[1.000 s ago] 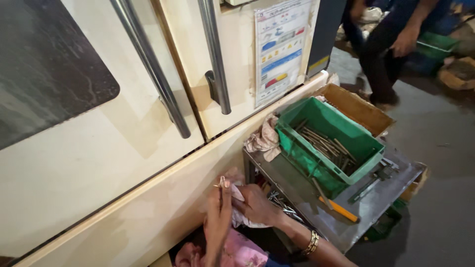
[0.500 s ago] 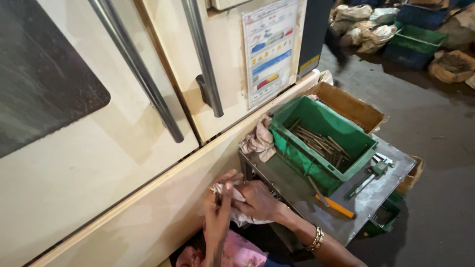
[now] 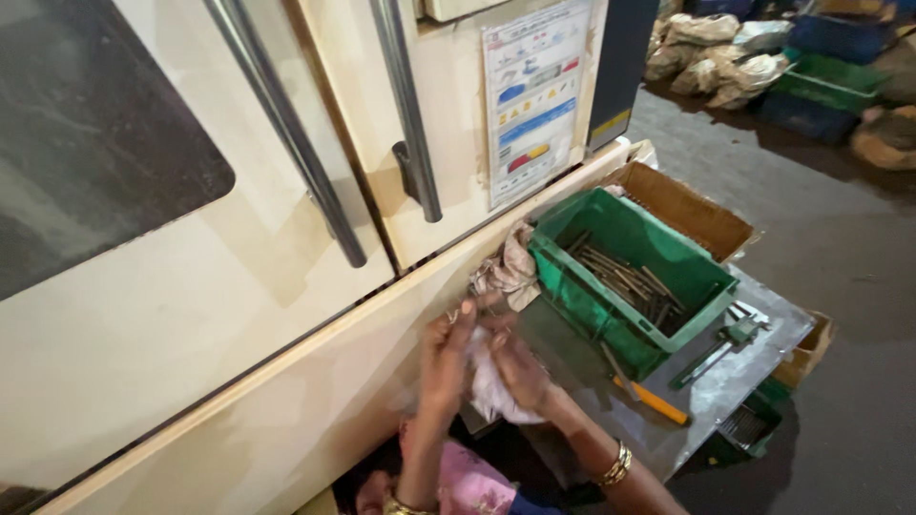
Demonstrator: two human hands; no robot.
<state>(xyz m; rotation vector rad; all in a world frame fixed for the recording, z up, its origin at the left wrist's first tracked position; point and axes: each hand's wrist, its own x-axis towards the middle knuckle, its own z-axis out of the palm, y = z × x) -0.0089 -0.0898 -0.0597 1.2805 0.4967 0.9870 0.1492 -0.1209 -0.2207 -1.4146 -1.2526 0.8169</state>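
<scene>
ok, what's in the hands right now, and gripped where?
A white cloth bunched between both hands: left hand at its upper part, right hand around its middle. Motion blur hides the exact grip.

A tall rectangular paper chart (image 3: 534, 100) is stuck on the cream machine door (image 3: 477, 143), just right of the vertical metal handle (image 3: 408, 105). It is white, with blue, red and yellow patches and small pictures in rows. On the dark panel edge (image 3: 618, 67) beside it sits a small slanted yellow label (image 3: 611, 126). An open brown cardboard box (image 3: 689, 205) stands behind the green crate (image 3: 625, 277). Pale tied sacks (image 3: 725, 57) lie heaped on the floor at the upper right.
</scene>
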